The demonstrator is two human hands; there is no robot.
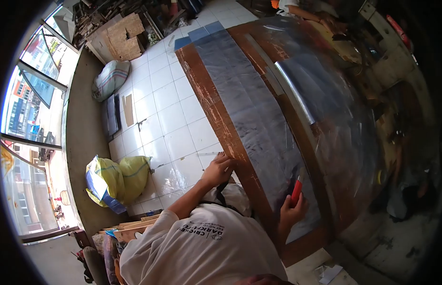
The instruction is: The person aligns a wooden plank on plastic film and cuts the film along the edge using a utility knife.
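A red utility knife (296,193) is in my right hand (294,212), its tip pointing up and away from me. That hand is above the grey sheet (249,102), a long strip of dull film lying along the brown-edged table (206,97). At the table's left edge is my left hand (220,170), fingers bent and closed. A thin pale strip (209,153) shows beside its fingertips; whether the fingers grip it I cannot tell. Right of the grey sheet lies a shiny stack of clear plastic film (304,88).
A yellow sack (134,178) and a white striped sack (111,78) sit along the left wall on the tiled floor (166,95). Scrap boards (123,38) are piled at the back left. Another person's arm (304,13) reaches over the far right. Windows line the left.
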